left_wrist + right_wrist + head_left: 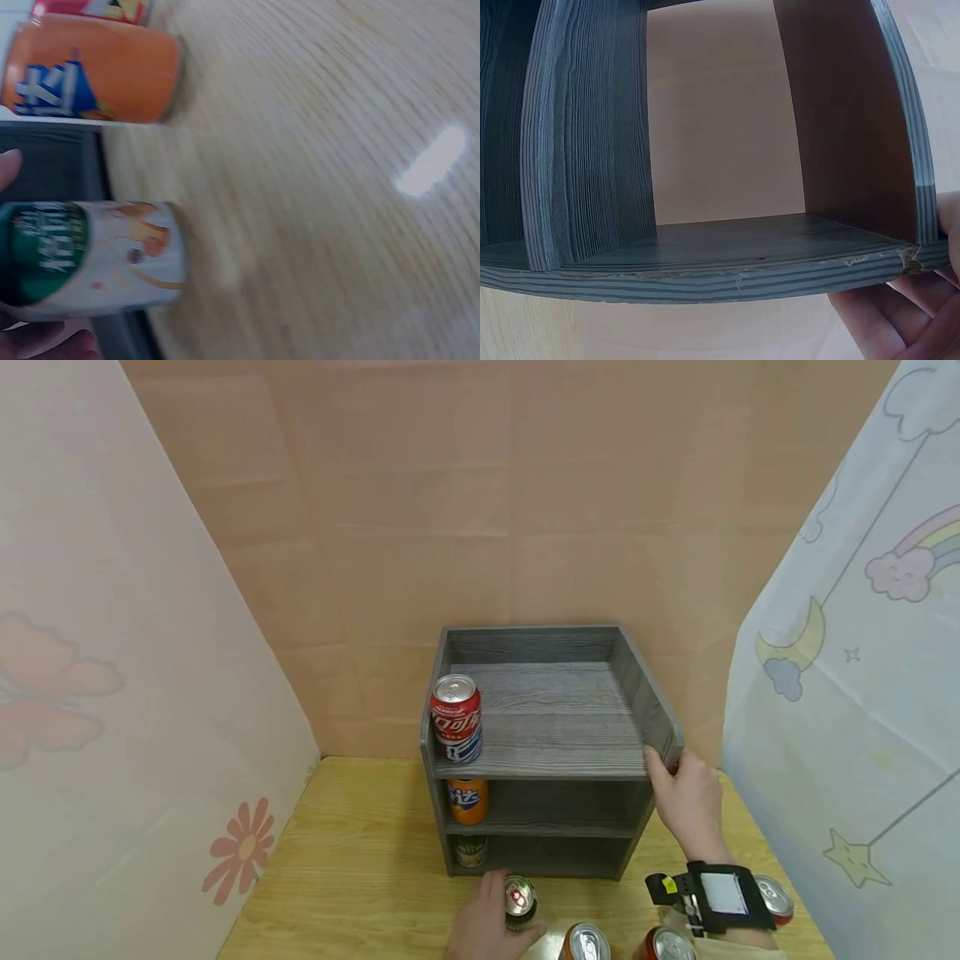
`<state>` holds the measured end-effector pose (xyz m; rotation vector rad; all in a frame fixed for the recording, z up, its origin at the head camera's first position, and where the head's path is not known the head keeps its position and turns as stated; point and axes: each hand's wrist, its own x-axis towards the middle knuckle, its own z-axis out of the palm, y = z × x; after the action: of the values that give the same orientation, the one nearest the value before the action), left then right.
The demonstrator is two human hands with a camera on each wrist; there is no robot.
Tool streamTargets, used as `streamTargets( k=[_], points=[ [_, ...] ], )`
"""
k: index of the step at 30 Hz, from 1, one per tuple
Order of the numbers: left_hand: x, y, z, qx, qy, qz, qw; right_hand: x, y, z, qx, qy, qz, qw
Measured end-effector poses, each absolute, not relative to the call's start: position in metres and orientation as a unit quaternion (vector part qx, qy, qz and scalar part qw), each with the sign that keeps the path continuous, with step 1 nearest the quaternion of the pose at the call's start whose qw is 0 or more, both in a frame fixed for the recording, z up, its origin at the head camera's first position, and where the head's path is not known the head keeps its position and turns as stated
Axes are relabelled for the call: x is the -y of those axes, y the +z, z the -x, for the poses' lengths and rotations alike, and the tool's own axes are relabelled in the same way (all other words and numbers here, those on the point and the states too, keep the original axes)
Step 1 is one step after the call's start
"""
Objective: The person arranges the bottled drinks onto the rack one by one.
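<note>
My left hand (486,922) holds a green and white drink can (131,255) in front of the shelf's bottom tier; in the head view its top (519,896) shows between thumb and fingers. A grey wooden shelf unit (555,768) stands on the table against the back. Its right side panel is gripped by my right hand (692,802), thumb in front, at the level of the top board; curled fingers (900,315) show under that panel's edge in the right wrist view. On the shelf's left side are a red cola can (456,722) on top, an orange can (468,802) below it and a green can (471,852) at the bottom.
Near the front of the table (337,852) stand an orange can (587,943) and a red can (667,945). Another can (774,897) is partly behind my right wrist. Patterned cloths hang left (150,693) and right (847,693), with a tan backdrop (420,527) behind.
</note>
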<state>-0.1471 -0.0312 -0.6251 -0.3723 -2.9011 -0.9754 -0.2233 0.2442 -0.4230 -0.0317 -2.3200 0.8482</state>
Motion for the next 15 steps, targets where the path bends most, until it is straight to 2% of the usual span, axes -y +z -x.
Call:
streamTargets(
  k=[5, 15],
  points=[
    [0.0283, -0.6325, 0.1502, 0.942, -0.326, 0.08, 0.003, -0.244, -0.4233, 0.2224, 0.888, 0.326, 0.011, 0.325],
    [0.0217, -0.6363, 0.1521, 0.931, -0.363, 0.036, 0.011, -0.2453, -0.4231, 0.2228, 0.891, 0.324, 0.014, 0.317]
  ],
)
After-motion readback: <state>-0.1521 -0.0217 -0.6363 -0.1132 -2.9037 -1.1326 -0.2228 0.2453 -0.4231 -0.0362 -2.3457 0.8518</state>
